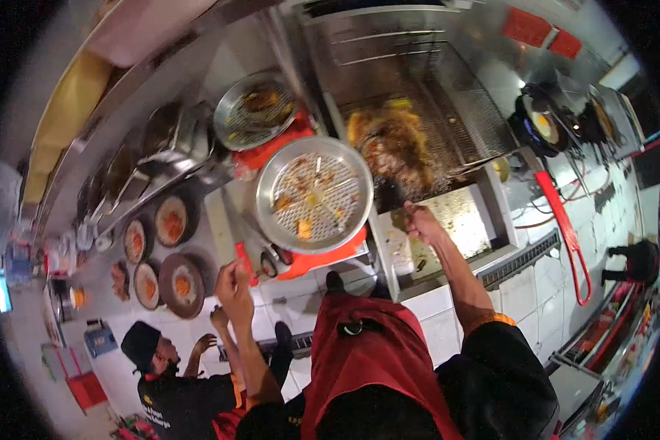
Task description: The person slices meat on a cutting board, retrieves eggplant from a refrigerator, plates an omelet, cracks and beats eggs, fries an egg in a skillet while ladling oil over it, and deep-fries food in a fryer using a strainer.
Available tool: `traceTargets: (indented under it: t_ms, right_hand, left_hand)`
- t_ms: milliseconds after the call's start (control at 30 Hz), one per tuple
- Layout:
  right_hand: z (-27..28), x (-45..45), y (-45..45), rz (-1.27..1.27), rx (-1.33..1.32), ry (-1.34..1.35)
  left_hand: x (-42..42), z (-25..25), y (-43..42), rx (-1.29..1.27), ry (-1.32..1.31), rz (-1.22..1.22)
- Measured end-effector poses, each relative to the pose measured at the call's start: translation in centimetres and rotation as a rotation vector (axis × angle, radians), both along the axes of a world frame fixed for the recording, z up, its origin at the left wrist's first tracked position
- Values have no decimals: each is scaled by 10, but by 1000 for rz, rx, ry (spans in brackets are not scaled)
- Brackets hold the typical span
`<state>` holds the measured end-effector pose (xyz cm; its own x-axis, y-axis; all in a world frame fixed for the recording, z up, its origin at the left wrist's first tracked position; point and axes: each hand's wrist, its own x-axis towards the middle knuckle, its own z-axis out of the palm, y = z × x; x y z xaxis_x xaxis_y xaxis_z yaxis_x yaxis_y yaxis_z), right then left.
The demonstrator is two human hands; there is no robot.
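My right hand [424,222] is closed at the front of the grill, just below a large piece of browned meat [400,154]; a dark thing shows between the hand and the meat, too unclear to name. My left hand [235,284] is raised with its fingers curled, beside the red handle of a knife [245,262]; whether it holds anything is hidden. Between my hands and further forward lies a round perforated metal pan [315,194] with food scraps in it. A second perforated pan [255,110] with scraps stands behind it.
Several plates [182,286] with orange food stand at the left. A co-worker [150,352] in a black cap is at the lower left. A fried egg [543,126] is in a pan at the right. A long red handle [565,235] hangs over the counter edge.
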<state>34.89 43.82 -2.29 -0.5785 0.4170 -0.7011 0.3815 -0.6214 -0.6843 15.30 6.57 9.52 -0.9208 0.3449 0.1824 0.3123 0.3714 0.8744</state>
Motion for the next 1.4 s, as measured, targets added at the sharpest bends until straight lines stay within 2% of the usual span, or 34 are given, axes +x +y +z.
traceTargets:
  t_ms: [100,200,233,300,367,400,433,500,600,633,700,733,767,800,833,900,1000,1033,1100,1133,1233,1300,1367,1400]
  right_hand:
    - [-14,-6,2,-135,-38,28]
    - [-6,-3,-2,-140,-58,6]
    - [-2,-2,-4,-108,-79,7]
    - [-8,-7,-7,-163,-46,34]
    - [-15,-19,-13,-212,37,-35]
    - [-19,-15,-16,-193,51,38]
    - [-5,-12,-19,-151,33,-6]
    - [8,-8,-23,-118,76,-102]
    - [-21,-15,-25,-97,181,14]
    - [-25,-14,-25,-154,85,31]
    - [1,-19,-34,-115,90,0]
    - [14,-14,-38,-111,99,-27]
    - [-17,-9,-37,-192,97,27]
    - [-48,-4,-33,-268,96,83]
    - [-39,-7,-34,-233,79,38]
    - [-12,-8,-34,-156,58,23]
    - [-23,5,-30,-184,114,36]
    - [-12,-6,-32,-167,108,-12]
    - [-3,-5,-33,-65,109,35]
    - [4,-3,-31,-39,92,-27]
    - [-4,-4,-38,-68,59,47]
    - [-6,3,-38,-47,43,104]
    - [-18,3,-34,-110,20,21]
    - [-32,5,-33,-177,40,21]
  left_hand:
    - [-2,-9,7,126,-172,36]
    - [-21,-1,25,13,-33,7]
    - [-40,-17,17,25,-79,38]
    - [-81,-38,12,-83,195,4]
    - [-112,-44,32,-7,65,-45]
    - [-126,-42,44,-108,93,-98]
    - [-143,-40,58,-200,123,-155]
    - [-176,-65,84,-332,507,-160]
    - [-199,-65,108,-672,734,-348]
    - [-205,-73,104,-709,746,-389]
    - [-228,-92,109,-740,790,-488]
    - [-229,-89,113,-699,765,-463]
    - [-223,-81,114,-658,739,-447]
    - [-215,-73,112,-566,583,-410]
    - [-206,-66,107,-485,426,-367]
    - [-196,-58,95,-426,444,-263]
    - [-192,-67,59,-232,625,-162]
    - [-174,-58,50,-159,189,-28]
    - [-165,-64,17,-208,57,62]
    - [-160,-65,5,-216,-8,105]
    - [-129,-57,-13,-331,396,152]
    - [-120,-65,-29,-263,349,135]
    - [-108,-69,-18,-69,184,97]
    - [-99,-59,-15,-98,-147,167]
